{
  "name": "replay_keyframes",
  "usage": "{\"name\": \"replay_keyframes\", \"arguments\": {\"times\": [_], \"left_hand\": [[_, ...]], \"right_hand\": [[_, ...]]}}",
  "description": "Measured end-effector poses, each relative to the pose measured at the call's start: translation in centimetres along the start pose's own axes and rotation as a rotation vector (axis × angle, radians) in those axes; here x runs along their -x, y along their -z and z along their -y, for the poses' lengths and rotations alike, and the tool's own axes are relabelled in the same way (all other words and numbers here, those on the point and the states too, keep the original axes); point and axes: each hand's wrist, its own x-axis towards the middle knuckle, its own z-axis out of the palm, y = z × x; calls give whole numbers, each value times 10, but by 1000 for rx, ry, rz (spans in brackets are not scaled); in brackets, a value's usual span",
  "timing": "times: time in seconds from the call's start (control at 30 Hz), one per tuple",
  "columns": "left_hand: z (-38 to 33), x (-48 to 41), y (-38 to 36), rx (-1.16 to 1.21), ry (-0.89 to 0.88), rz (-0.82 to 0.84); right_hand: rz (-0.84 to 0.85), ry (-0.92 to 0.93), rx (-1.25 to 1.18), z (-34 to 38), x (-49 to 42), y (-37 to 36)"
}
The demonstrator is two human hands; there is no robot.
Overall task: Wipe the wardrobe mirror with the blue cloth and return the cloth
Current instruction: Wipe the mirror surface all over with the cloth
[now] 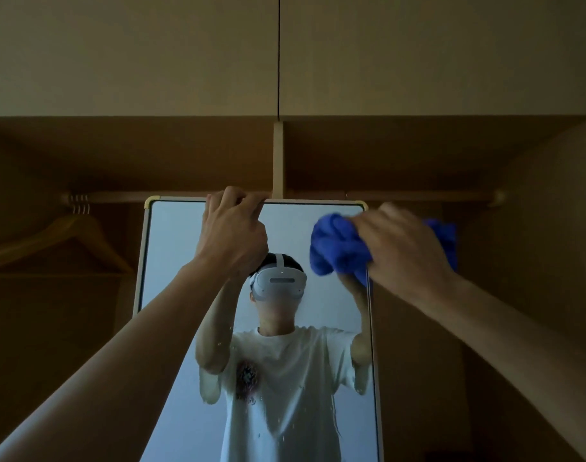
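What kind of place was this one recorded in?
Most likely a bedroom or dressing area, at an open wardrobe: a hanging rail with wooden hangers, cupboard doors above, and a framed mirror.

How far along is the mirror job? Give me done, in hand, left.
Done: the blue cloth is picked up, bunched in the right hand. In hand: that hand holds the cloth at the top right corner of the mirror while the left hand grips its top edge. Left: specks show on the lower glass, so wiping there seems due, then returning the cloth.
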Motion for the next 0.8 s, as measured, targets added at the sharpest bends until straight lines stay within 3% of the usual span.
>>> {"name": "replay_keyframes", "arguments": {"times": [0.17,0.4,0.47,0.63,0.8], "left_hand": [[4,0,-2,-38,-7,-12],[6,0,2,-56,-31,18],[6,0,3,-71,-42,27],[6,-2,3,-115,-61,42],[8,-1,2,-153,-107,6]], "right_hand": [[-46,-54,58,-3,-37,-1],[207,81,-155,38,52,-23],[214,106,-160,45,64,-22],[82,101,-52,38,6,-12],[-54,-20,-11,24,-63,-8]]}}
